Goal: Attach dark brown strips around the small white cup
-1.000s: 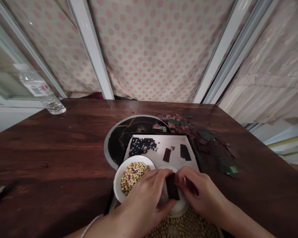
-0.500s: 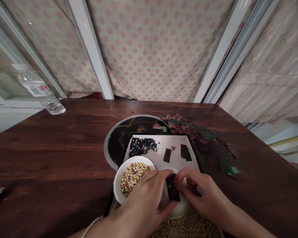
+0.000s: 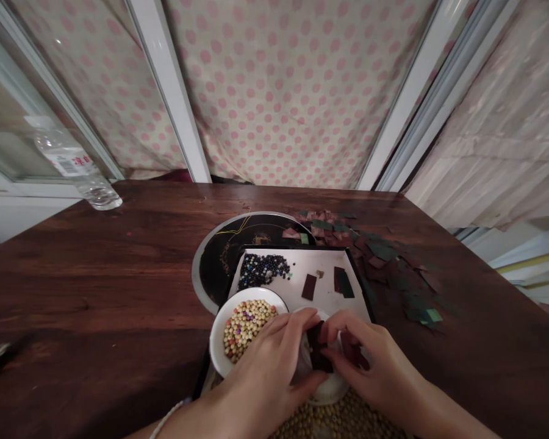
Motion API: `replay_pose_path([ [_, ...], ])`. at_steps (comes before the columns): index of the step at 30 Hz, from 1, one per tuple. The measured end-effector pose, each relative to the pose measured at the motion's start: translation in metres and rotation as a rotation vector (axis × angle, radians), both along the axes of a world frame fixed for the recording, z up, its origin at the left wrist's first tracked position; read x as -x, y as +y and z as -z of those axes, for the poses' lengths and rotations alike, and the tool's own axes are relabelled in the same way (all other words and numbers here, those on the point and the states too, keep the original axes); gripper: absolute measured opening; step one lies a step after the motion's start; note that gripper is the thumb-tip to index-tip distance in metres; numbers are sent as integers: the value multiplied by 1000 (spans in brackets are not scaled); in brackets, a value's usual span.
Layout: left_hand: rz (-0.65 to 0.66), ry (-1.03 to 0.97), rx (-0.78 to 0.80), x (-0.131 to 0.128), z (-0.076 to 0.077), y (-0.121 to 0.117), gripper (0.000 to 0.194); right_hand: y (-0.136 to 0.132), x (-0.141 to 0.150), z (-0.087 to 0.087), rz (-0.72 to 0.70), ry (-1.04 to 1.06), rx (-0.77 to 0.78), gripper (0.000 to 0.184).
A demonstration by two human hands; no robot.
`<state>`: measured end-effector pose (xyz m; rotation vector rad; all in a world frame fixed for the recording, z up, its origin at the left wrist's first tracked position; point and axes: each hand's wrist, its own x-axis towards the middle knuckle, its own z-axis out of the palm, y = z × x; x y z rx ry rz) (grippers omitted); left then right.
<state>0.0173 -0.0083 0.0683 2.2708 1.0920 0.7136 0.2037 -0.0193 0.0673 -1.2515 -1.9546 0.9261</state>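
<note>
From my remote view: left hand [image 3: 268,350] grip grasps a dark brown strip [image 3: 319,350] between thumb and fingers, above a white bowl [image 3: 332,390]. Right hand [image 3: 370,353] fingertips meet the strip's right side; whether that grip is clenched, I cannot tell. Just left, a white-rimmed bowl [image 3: 216,341] holds pale beads [image 3: 249,317]; beyond, black beads [image 3: 258,271] lie in the tray [image 3: 293,297].
</note>
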Motion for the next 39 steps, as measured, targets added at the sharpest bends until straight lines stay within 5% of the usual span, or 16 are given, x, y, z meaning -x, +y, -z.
replay_pose_path([
  [13,16,-9,-5,0,-3,0,58,0,15,5,-3,-4,-63,14],
  [23,0,-24,-32,-1,-2,0,57,10,-4,6,52,-166,-252,11],
  [33,-9,-2,-13,0,-2,0,59,0,-8,5,-120,-198,-173,15],
  [39,-17,-11,-12,0,-2,0,57,-1,-7,4,-68,-98,-108,17],
])
